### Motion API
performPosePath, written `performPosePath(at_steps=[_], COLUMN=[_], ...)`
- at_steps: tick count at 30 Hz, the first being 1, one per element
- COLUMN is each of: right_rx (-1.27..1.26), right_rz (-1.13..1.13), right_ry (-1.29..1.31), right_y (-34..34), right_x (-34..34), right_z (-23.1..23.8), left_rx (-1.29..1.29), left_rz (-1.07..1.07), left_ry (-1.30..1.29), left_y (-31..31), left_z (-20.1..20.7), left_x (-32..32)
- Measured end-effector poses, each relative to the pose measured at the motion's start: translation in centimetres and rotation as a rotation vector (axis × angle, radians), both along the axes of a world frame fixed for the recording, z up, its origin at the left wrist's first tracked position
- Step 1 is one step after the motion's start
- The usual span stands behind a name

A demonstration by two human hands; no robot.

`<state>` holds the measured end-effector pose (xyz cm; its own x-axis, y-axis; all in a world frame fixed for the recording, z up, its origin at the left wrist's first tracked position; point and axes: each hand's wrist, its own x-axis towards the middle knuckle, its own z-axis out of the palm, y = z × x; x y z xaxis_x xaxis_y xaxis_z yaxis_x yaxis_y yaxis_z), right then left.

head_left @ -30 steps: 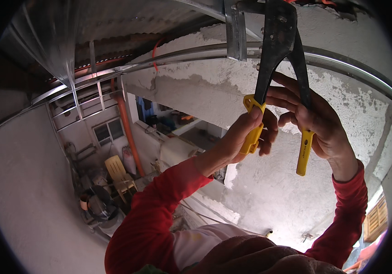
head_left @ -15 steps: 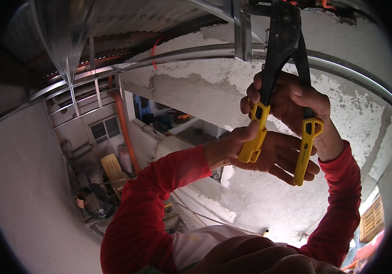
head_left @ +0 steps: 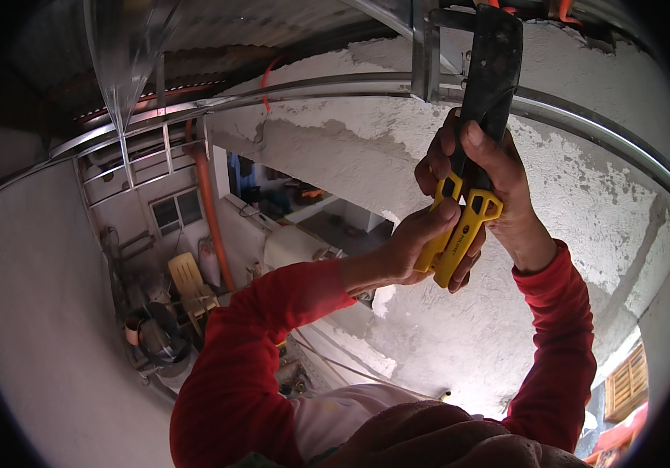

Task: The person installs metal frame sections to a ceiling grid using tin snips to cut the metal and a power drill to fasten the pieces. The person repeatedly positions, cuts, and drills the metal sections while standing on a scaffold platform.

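A stud crimper (head_left: 494,78) with a black body and yellow handles is raised overhead. Its dark head reaches the upper edge of the picture, where a short black arm extends left to an upright metal stud (head_left: 422,58). My left hand (head_left: 421,234) is closed round the yellow handles, thumb in front and fingers mostly hidden behind. Higher up, my right hand (head_left: 502,168) grips the black shanks, its thumb pressed on the front. The two handles lie almost together. Behind the tool runs a curved-looking metal track (head_left: 577,117) along the wall.
A long metal profile (head_left: 120,70) hangs at the upper left beneath corrugated roofing. An orange pipe (head_left: 210,210) rises beside a small window (head_left: 177,212). Below stand a yellowish chair (head_left: 187,277) and piled equipment (head_left: 159,339). Rough plastered wall (head_left: 428,343) fills the right side.
The crimper's handles have come together from wide apart. My left fingers, spread before, have closed round them, and my right hand has moved left with its thumb now on the black shanks.
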<state>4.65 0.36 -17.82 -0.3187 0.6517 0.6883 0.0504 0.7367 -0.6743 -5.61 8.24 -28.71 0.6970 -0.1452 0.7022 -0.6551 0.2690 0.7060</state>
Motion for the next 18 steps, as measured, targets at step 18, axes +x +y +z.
performPosePath(at_steps=[18], right_rx=[0.113], right_rz=[-0.323], right_ry=[-0.13], right_y=[-14.7], right_x=[5.6], right_z=[0.0], left_rx=[0.214], left_rz=[0.688], left_ry=[-0.112], left_y=[0.6], left_z=[2.0], left_x=[-3.5])
